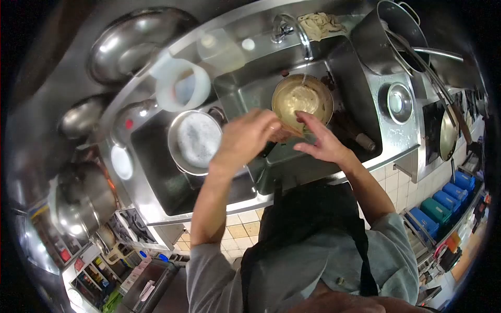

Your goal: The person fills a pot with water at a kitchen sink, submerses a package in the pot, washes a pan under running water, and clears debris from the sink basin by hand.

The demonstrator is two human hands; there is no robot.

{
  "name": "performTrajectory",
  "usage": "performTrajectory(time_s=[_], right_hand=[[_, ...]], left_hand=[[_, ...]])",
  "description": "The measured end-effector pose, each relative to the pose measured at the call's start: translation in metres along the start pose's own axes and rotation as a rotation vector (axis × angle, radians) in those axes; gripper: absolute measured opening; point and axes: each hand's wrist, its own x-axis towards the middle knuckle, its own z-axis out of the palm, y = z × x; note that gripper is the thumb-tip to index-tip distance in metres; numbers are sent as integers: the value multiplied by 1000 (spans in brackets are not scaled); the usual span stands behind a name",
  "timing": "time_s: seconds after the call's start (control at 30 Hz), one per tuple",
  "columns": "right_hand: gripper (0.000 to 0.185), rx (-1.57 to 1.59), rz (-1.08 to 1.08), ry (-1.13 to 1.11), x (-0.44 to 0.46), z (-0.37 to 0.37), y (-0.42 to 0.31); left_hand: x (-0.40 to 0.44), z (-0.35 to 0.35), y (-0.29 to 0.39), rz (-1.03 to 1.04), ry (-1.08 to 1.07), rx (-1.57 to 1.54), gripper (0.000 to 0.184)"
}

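Observation:
My left hand (pixel 245 136) is closed around a brown, tapered thing (pixel 286 134), too small and partly covered to name. My right hand (pixel 326 143) is just to its right, thumb and fingers apart, with nothing visible between them. Beyond both hands a round metal pan (pixel 282 96) with a golden inside sits in the right sink basin. Water runs into it from the tap (pixel 307 49). A short dark bar (pixel 268 149), perhaps a handle, shows below my left hand; what it belongs to is hidden.
A pot of foamy water (pixel 198 138) stands in the left basin (pixel 156 182). A brown brush-like thing (pixel 362 140) lies at the right basin's side. Around the rim are a white plastic container (pixel 195 86), a cloth (pixel 321 25), a metal bowl (pixel 399 103) and a tall pot (pixel 368 49) holding long-handled utensils.

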Motion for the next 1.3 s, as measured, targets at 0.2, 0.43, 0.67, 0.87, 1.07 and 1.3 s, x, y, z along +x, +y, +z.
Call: performTrajectory(time_s=[0.2,0.43,0.67,0.87,1.07,1.3], right_hand=[[40,113,22,-101,12,-15,65],[17,0,205,67,-52,-31,101],[23,-238,262,51,-93,-43,133],[28,-183,313,133,-81,-53,151],[29,-266,341,46,-37,-31,196],[35,-489,205,-59,41,-14,225]], left_hand=[[65,88,-8,-258,-63,-821,33],[245,153,-53,-763,457,-2207,26],[340,198,-94,-773,853,-2315,31],[234,191,-55,-311,277,-2119,25],[125,178,0,-374,77,-1163,36],[-29,317,-133,-872,-295,-33,48]])
